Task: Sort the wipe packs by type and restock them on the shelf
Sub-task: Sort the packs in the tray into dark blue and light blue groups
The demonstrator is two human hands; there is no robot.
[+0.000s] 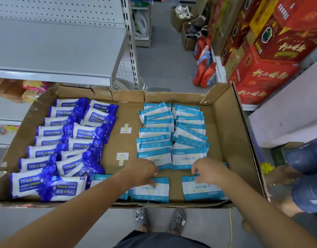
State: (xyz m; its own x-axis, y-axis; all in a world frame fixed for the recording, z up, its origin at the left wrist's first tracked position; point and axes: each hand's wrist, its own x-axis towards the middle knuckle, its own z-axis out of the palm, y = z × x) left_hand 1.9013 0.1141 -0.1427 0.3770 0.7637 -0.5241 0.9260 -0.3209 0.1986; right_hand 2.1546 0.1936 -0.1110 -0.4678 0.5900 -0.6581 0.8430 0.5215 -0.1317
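A shop aisle with a grey floor (163, 59) holds a wide, shallow brown cardboard tray (225, 140). At its near edge lie two flat light-blue-and-white wipe packs. The left hand (143, 171) curls its fingers over the far edge of the left near pack (150, 191), and the right hand (208, 170) curls its fingers over the far edge of the right near pack (202, 191). Just beyond them, more light-blue packs (154, 131) lie in two overlapping columns. Dark-blue-and-white "75%" wipe packs (52, 132) fill the tray's left side. A grey metal shelf (55, 51) stands to the left and stacked red printed cartons (270, 51) to the right.
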